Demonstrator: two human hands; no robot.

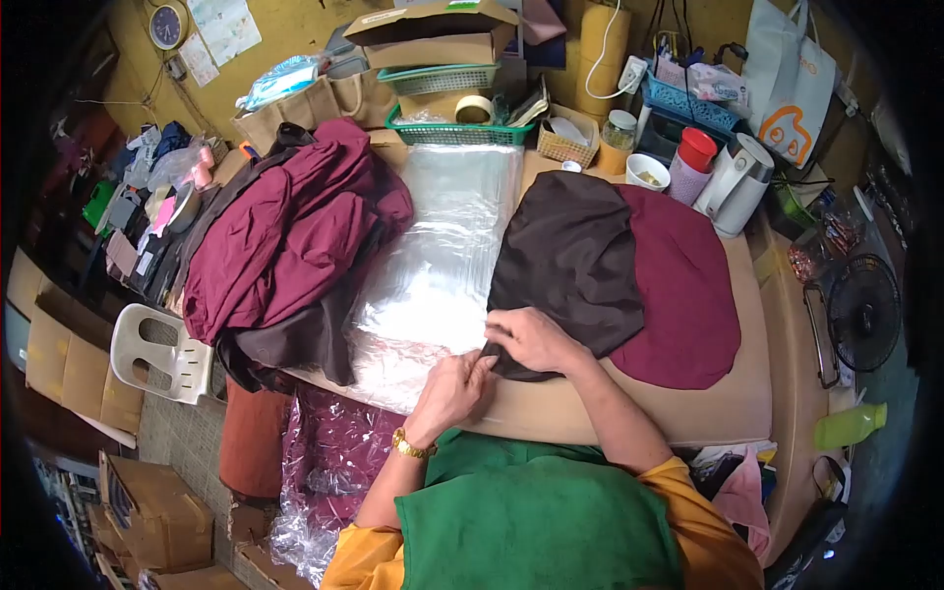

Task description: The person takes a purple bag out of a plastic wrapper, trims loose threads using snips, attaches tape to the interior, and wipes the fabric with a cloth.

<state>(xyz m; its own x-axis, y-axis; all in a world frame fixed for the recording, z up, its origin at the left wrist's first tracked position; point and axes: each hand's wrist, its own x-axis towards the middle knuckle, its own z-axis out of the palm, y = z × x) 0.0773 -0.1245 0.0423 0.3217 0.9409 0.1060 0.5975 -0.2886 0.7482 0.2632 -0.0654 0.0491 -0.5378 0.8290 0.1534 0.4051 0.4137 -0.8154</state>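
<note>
A black cloth (565, 265) lies on the table before me, partly over a maroon cloth (688, 290) that shows on its right. My right hand (536, 339) is closed at the black cloth's lower left edge, pinching the fabric. Just below and to the left, my left hand (454, 393) is also closed, with thumb and fingers on the same corner. Left of the hands, a stack of clear plastic bags (433, 246) runs up the table. Beyond it rises a heap of maroon and black fabric (295, 236).
Green baskets (462, 133) stand along the back under a cardboard box (433, 34). At the back right are a jar (618, 143), a white bowl (647, 172), a red-topped cup (696, 152) and an electric kettle (737, 182). A white plastic chair (162, 349) stands at left.
</note>
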